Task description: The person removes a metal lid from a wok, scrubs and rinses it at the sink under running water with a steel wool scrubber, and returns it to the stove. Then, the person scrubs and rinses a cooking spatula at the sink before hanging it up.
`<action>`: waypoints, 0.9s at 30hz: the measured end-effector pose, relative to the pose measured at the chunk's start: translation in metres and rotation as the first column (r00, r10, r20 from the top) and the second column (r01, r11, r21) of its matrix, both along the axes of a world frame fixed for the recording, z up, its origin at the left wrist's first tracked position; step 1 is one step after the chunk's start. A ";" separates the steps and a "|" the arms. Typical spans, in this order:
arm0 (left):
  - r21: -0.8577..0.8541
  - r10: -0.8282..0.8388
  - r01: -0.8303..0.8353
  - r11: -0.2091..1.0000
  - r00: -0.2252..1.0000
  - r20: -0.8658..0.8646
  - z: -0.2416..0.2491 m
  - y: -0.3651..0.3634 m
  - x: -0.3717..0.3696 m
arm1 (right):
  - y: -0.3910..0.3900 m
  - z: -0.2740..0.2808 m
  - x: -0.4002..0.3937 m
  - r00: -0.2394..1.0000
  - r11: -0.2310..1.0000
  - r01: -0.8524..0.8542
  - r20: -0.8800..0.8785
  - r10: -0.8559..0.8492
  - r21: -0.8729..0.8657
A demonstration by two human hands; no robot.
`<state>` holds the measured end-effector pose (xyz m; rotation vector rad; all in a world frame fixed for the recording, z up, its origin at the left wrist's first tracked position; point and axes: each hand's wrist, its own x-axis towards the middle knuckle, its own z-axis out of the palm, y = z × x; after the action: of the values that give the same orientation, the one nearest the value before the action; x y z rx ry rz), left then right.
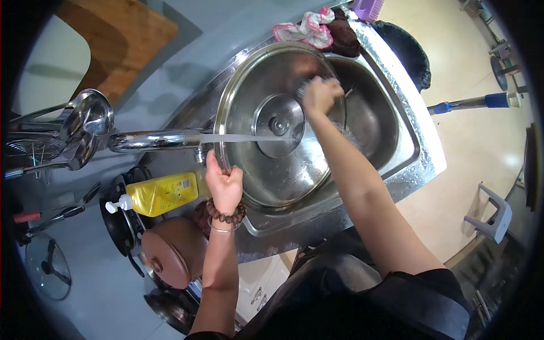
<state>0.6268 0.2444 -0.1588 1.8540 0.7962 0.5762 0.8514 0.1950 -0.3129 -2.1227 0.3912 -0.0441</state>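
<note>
Left hand (225, 187) pinching lid (277, 123) rim at sink (377, 107); right hand (323, 96) blurred over lid, grip unclear; water (241, 137) running.

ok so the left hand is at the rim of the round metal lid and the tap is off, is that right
Not quite: the tap is running, not off; the head view shows its stream of water reaching the round metal lid. The left hand is indeed at its rim.

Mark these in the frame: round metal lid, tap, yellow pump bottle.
Round metal lid (277, 125): head view, on the fitting at its centre.
Tap (156, 140): head view, on its chrome spout.
Yellow pump bottle (162, 194): head view, mid-body.
</note>
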 end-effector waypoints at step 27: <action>0.850 0.567 -0.343 0.400 0.821 0.064 0.121 0.039 -0.117 | -0.095 0.071 -0.101 0.452 0.186 0.355 -0.342 0.824 0.916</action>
<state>0.5103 0.2839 -0.0375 2.6322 1.3966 1.3000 0.7505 0.0999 -0.2419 -0.5976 0.3634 1.3182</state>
